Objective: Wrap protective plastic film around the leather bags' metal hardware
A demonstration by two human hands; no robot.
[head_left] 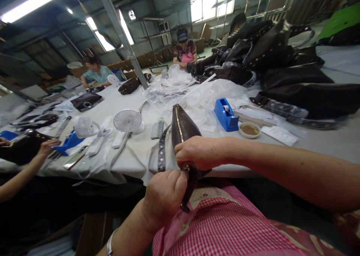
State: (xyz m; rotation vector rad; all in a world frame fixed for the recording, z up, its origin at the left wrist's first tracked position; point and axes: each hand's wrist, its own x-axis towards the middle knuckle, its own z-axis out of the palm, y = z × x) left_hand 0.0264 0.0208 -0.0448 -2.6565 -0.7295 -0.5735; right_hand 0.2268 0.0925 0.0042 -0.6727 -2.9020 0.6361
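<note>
A dark brown leather bag (182, 126) with a gold zip line lies on its edge at the near side of the white-covered table (135, 151), its end hanging over my lap. My right hand (197, 152) is closed over the bag's near end by the zip. My left hand (164, 198) pinches the bag's lower corner just below it. A studded strap (161, 152) hangs from the bag to the left of my hands.
A blue tape dispenser (225, 115), a small dish of brown paste (249, 130) and two small white fans (128, 121) stand nearby. Dark bags (284, 72) are piled at the right. A co-worker's hand (46, 147) reaches in at left; other people sit at the far side.
</note>
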